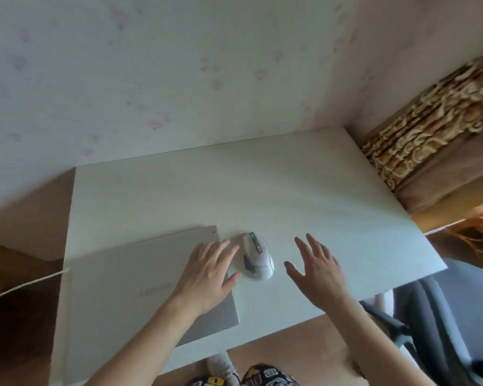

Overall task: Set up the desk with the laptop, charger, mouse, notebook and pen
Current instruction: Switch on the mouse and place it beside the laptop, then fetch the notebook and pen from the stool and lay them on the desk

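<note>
We see a white table [304, 190] against the wall | closed laptop [140, 285] on its left part, white cable [20, 286] at its left edge | left hand [209, 277] open, flat over laptop's right edge | right hand [315, 271] open, grip empty | mouse [258, 256] on table between both hands

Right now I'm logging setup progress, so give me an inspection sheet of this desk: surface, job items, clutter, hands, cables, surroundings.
Surface: white desk, mostly bare.
Job items: closed silver laptop at the left; white mouse beside it, green light on. Notebook and pen: nothing seen.
Clutter: nothing seen.
Hands: left hand open, over the laptop's right edge; right hand open, right of the mouse; neither holds anything.
Cables: white cable runs to the laptop's left side.
Surroundings: wallpapered wall behind, patterned curtain right, grey chair lower right.
</note>
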